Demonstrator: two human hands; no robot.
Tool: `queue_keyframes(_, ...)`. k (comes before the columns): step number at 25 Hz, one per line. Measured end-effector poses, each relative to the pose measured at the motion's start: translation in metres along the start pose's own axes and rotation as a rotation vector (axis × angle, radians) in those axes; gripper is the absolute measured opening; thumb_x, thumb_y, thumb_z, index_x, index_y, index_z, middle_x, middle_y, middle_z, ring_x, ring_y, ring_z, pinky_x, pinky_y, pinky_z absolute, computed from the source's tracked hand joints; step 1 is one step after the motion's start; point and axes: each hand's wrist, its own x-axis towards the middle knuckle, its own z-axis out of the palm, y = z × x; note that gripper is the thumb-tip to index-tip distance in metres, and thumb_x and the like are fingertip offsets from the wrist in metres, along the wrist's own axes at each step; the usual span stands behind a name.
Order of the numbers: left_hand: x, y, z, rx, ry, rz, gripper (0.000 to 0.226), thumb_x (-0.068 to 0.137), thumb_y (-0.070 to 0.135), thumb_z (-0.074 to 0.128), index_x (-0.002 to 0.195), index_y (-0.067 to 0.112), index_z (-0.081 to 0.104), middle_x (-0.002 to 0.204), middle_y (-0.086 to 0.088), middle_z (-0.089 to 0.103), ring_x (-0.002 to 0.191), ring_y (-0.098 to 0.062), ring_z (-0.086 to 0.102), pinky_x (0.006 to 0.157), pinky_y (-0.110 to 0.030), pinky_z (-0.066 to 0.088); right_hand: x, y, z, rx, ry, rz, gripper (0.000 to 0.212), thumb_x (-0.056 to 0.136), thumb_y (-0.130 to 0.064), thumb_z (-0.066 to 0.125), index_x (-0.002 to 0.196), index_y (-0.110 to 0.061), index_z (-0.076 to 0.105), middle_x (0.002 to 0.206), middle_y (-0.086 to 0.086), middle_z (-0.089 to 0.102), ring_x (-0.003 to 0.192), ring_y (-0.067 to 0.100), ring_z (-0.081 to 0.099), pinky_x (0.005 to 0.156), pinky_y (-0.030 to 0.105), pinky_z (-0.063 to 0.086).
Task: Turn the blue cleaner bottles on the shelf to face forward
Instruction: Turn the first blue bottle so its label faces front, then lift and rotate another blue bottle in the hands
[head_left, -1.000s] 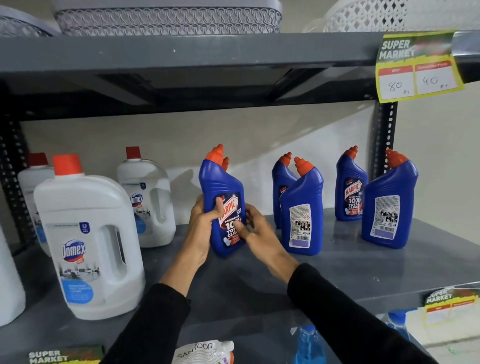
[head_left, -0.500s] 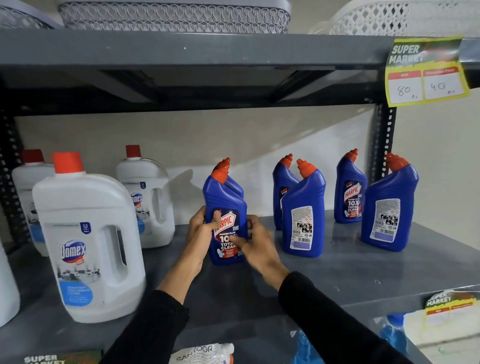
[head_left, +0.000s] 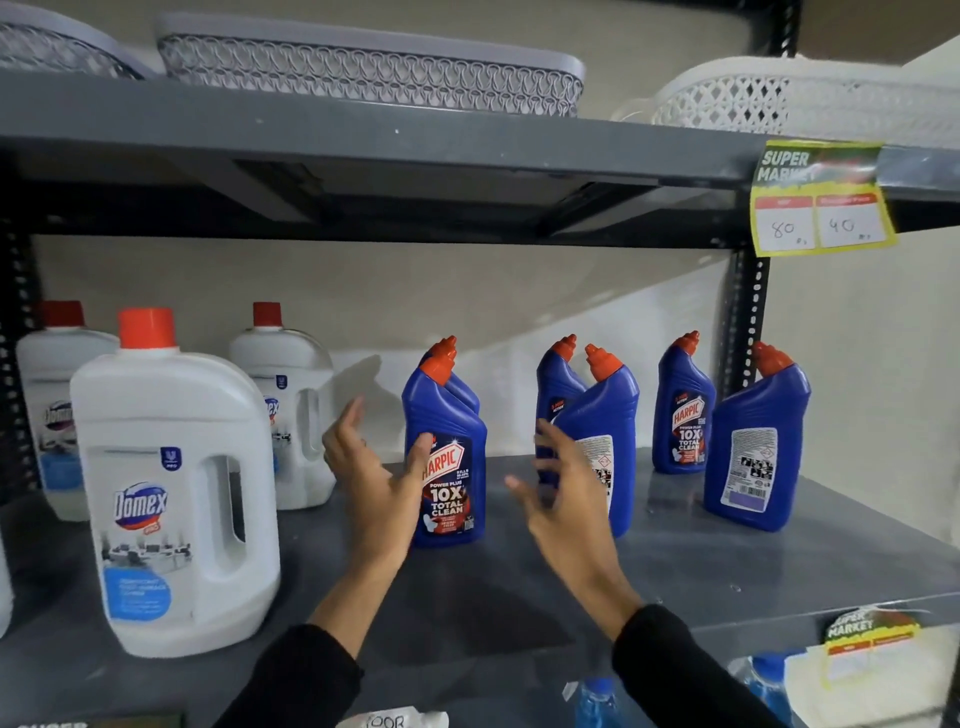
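Observation:
Several blue cleaner bottles with orange caps stand on the grey shelf. The nearest-left blue bottle shows its front label and stands upright, another one close behind it. My left hand is open just left of it, thumb near the label. My right hand is open and blurred in front of the middle blue bottle, which shows its back label. The far-right blue bottle also shows its back label. A bottle behind it faces forward.
Large white Domex jugs with red caps fill the shelf's left side. A shelf board hangs above with baskets on it and a yellow price tag. An upright post stands at the back right. More products sit on the shelf below.
Both hands have let go of the left front bottle, which now stands on the shelf facing forward. My right hand has moved right toward the middle bottle.

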Motion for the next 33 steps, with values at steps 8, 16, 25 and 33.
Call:
queue_keyframes(8,-0.043,0.062,0.099,-0.116,-0.250,0.045,0.026,0.089,0.021,0.068,0.113,0.027,0.060,0.104,0.012,0.070,0.102,-0.009,0.067,0.091,-0.034,0.054,0.021,0.014,-0.069,-0.061,0.301,-0.024,0.077,0.084,-0.012,0.074,0.146,-0.026,0.030,0.130,-0.006,0.037,0.114,0.005,0.045,0.091,0.025,0.044)
queue_keyframes(16,-0.074,0.042,0.151,-0.134,-0.264,-0.535,0.032,0.089,-0.003,0.063,0.116,0.015,0.060,0.113,-0.009,0.072,0.088,-0.011,0.068,0.076,-0.024,0.053,0.024,0.064,-0.088,0.045,-0.108,0.273,0.035,0.088,-0.007,0.069,0.120,-0.015,0.056,0.105,-0.005,0.068,0.101,0.015,0.068,0.067,0.007,0.049)
queue_keyframes(25,-0.061,0.076,0.159,-0.021,-0.200,-0.219,0.035,0.093,0.014,0.060,0.128,0.020,0.062,0.110,-0.003,0.073,0.097,-0.014,0.070,0.085,-0.035,0.059,0.035,0.028,-0.096,0.040,0.090,0.090,0.039,0.090,-0.023,0.067,0.125,-0.033,0.053,0.101,-0.014,0.070,0.088,0.007,0.069,0.071,0.034,0.060)
queue_keyframes(33,-0.050,0.078,0.162,-0.360,-0.384,-0.333,0.034,0.084,0.044,0.070,0.112,0.026,0.065,0.094,-0.003,0.077,0.083,-0.016,0.076,0.071,-0.028,0.061,0.019,0.020,-0.090,0.004,0.073,-0.088,0.039,0.091,0.001,0.059,0.117,-0.026,0.068,0.094,-0.008,0.064,0.085,0.006,0.065,0.070,0.015,0.054)
